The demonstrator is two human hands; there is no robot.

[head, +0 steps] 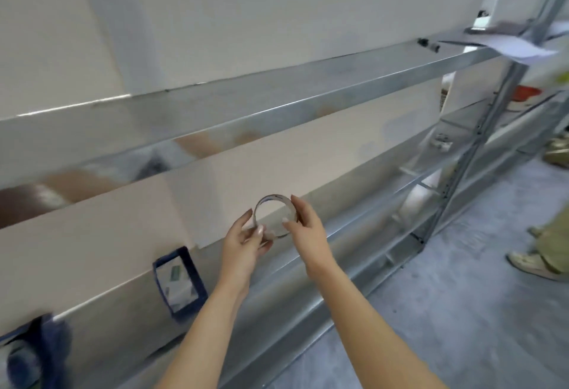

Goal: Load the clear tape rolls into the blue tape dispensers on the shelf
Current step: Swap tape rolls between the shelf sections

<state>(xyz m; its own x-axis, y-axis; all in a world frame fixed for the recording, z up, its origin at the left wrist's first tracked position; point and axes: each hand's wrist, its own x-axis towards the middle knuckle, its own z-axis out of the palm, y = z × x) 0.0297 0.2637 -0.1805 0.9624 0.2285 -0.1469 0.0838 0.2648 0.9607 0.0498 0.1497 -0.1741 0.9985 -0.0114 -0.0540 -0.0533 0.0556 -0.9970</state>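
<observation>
A clear tape roll [275, 204] is held up in front of the metal shelf [308, 253], its open ring facing me. My left hand [244, 242] pinches its lower left edge, and my right hand [303, 228] grips its right side with thumb and fingers. A blue tape dispenser [179, 282] lies on the shelf below and to the left of my hands, with a pale label inside its frame. Another blue tape dispenser [37, 354] sits blurred at the bottom left corner.
A metal shelf beam [277, 102] runs across above my hands. Papers [520, 47] lie on the upper shelf at the right. A person's leg and shoe [535, 262] stand on the grey floor at the right edge. Small items sit on the far shelves.
</observation>
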